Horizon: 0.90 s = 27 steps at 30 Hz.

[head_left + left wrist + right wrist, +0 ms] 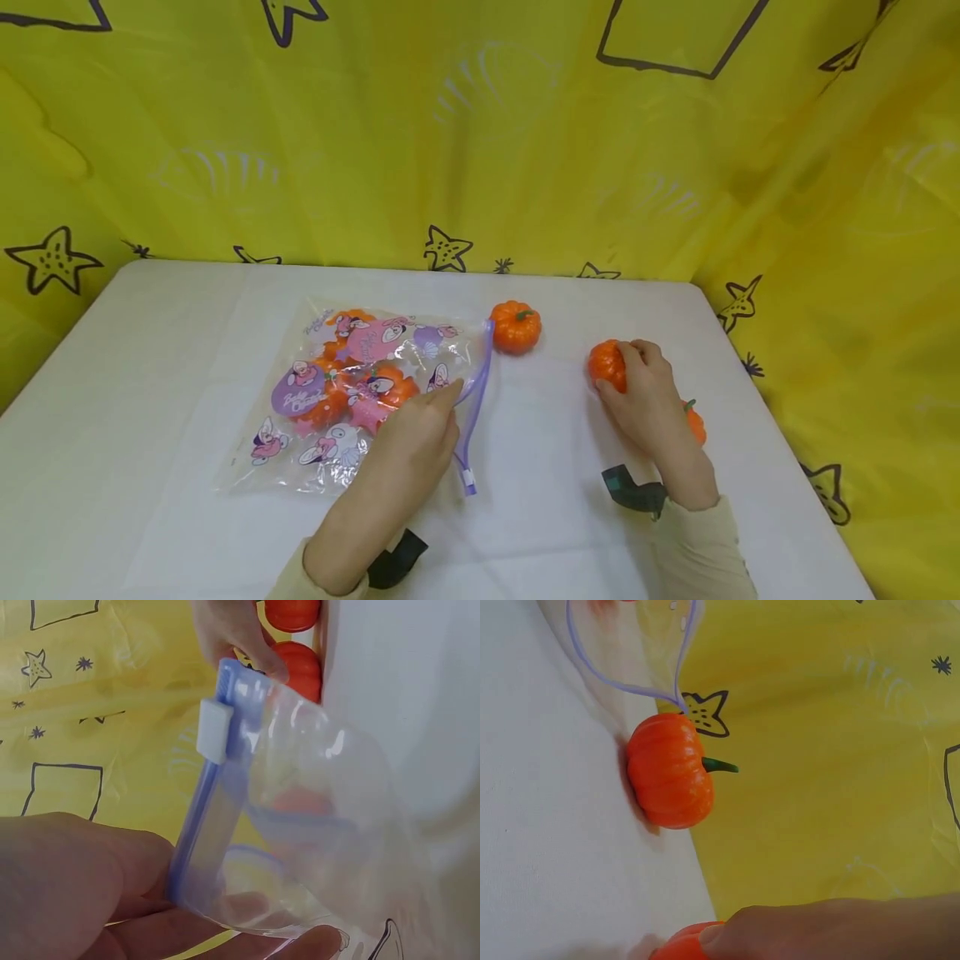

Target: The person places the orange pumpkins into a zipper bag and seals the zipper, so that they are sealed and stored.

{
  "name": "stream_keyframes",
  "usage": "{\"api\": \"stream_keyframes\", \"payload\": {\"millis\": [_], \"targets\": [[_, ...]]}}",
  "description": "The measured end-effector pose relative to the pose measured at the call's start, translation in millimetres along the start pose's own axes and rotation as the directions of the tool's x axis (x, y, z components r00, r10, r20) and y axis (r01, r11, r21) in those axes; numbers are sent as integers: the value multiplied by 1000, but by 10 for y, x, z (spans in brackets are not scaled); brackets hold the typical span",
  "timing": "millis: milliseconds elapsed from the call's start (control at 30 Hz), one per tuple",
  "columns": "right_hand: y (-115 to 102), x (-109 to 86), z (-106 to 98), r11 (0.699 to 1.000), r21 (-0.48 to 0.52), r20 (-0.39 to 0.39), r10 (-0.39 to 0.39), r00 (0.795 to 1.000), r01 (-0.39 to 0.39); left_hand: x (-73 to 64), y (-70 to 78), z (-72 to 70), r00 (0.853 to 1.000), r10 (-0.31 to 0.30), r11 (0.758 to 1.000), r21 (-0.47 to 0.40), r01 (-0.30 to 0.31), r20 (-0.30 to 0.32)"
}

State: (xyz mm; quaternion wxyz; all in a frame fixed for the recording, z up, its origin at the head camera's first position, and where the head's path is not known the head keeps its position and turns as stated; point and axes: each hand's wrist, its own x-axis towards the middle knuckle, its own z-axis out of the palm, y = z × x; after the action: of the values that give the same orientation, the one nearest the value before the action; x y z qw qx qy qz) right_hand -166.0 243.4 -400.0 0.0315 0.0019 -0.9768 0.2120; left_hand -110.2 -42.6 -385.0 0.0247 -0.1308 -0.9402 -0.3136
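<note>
Left hand (420, 429): thumb and fingers pinch the purple zip strip (471, 429) of the zip bag (467, 340), which lies leftward from that grip.
Right hand (647, 392): fingers curl round the held pumpkin (605, 365), glossy, orange and ribbed; its stem is out of sight.
Zip bag: thin clear film, shiny and wrinkled, printed with pink and purple cartoon figures; bagged pumpkins (397, 383) show through (I can't count them, the print covers too much).
Far pumpkin (515, 327): squat and round, just beyond the zip strip, between the two grips.
Near pumpkin (696, 423): beside the right wrist, which hides much of it.
Tabletop (547, 517): white covering, faintly creased, under both grips.
Curtain (375, 167): yellow, behind the grips, with dark-outlined starfish.
Left wrist view: a white slider (214, 731) shows up close, its blocky shape plain; this hand is cut off at the frame's edge.
Right wrist view: the zip strip's two edges bow apart, and the far pumpkin's green stem juts sideways; the held pumpkin is mostly cropped away.
</note>
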Motion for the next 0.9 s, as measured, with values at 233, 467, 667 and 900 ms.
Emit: {"api": "stream_keyframes", "payload": {"millis": [233, 467, 667, 900], "targets": [[-29, -21, 5, 1000, 9, 32, 18, 999, -18, 9, -5, 0, 1000, -1, 1000, -21, 1, 15], [-63, -52, -11, 1000, 19, 45, -26, 999, 25, 9, -14, -4, 999, -31, 999, -31, 32, 39], [-70, -64, -29, 999, 5, 72, -37, 997, 37, -3, -17, -8, 999, -35, 998, -46, 37, 35], [-60, -58, -24, 999, -1, 80, -39, 996, 39, 1, -31, -20, 998, -26, 997, -71, 30, 53]]}}
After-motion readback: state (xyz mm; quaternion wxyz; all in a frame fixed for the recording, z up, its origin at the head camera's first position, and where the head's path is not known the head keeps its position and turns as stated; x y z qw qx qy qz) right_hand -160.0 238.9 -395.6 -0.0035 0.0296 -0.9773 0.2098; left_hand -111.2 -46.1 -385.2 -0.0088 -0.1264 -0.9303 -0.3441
